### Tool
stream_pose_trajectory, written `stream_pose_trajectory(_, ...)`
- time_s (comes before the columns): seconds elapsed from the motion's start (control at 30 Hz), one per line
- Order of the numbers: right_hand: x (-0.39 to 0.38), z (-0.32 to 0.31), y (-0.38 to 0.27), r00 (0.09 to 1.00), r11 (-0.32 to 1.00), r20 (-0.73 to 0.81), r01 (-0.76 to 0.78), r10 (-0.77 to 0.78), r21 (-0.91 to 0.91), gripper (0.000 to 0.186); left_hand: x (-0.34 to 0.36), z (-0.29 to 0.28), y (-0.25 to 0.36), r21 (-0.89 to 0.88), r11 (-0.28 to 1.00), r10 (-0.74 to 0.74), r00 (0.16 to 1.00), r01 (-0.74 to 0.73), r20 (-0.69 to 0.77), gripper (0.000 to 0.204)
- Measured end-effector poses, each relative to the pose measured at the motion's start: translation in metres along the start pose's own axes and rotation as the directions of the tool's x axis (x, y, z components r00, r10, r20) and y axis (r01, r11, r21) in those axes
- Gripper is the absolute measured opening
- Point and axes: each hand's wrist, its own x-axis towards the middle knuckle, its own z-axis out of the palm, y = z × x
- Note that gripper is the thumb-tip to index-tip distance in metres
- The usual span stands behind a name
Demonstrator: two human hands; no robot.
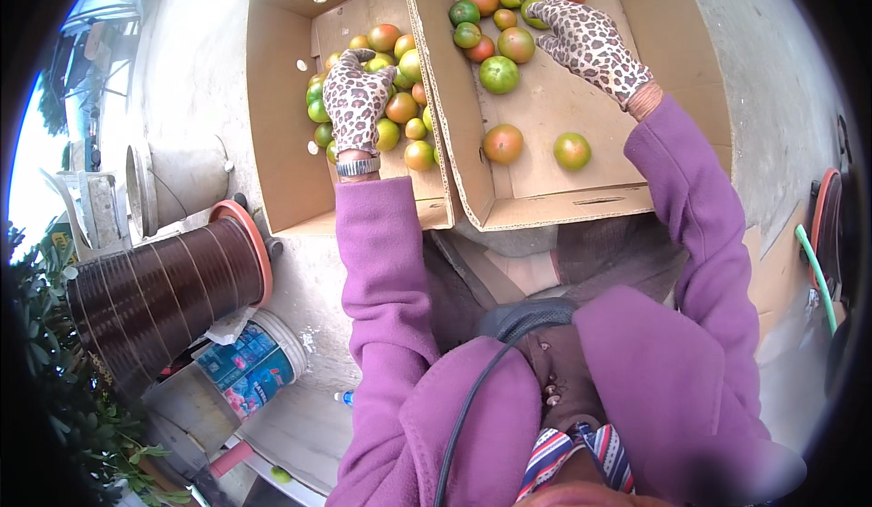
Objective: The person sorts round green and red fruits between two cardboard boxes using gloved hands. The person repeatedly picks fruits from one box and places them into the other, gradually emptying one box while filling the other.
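Both my hands wear leopard-print gloves. My left hand (357, 98) is over a pile of green and reddish tomatoes (401, 107) in the left cardboard box (289, 116). Its thumb is apart from its fingers, and I see nothing held in it; the palm side is hidden. In the right cardboard box (581, 200), my right hand (590, 48) reaches toward the far side. Its fingers curl over a green tomato (530, 18), next to several looser tomatoes. A larger green tomato (499, 75) lies left of this hand. Nearer me are an orange tomato (502, 144) and a green-red tomato (572, 152).
The two boxes stand side by side, their walls touching. To the left lie a pale bucket (186, 180), a dark ribbed pot (168, 284) with an orange rim and a blue-labelled bucket (250, 366). Leafy plants (68, 416) border the left. A green hose (816, 275) hangs at right.
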Motion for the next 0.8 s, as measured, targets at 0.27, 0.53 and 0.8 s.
stream_pose_trajectory(0.27, -0.003, 0.004, -0.017, 0.946, 0.991, 0.309, -0.062, 0.096, -0.119, 0.043, 0.012, 0.050, -0.051, 0.041, 0.992, -0.126, 0.935, 0.119, 0.332, 0.036)
stream_pose_trajectory(0.53, -0.032, 0.042, -0.034, 0.749, 0.983, 0.643, 0.178, -0.161, 0.040, 0.066, 0.015, 0.029, -0.025, -0.483, 0.876, -0.076, 0.988, 0.003, -0.131, 0.027)
stream_pose_trajectory(0.8, -0.060, 0.091, -0.064, 0.734, 0.932, 0.575, 0.301, -0.362, 0.203, 0.072, 0.007, 0.036, 0.010, -0.605, 0.757, 0.164, 0.968, -0.247, -0.190, 0.024)
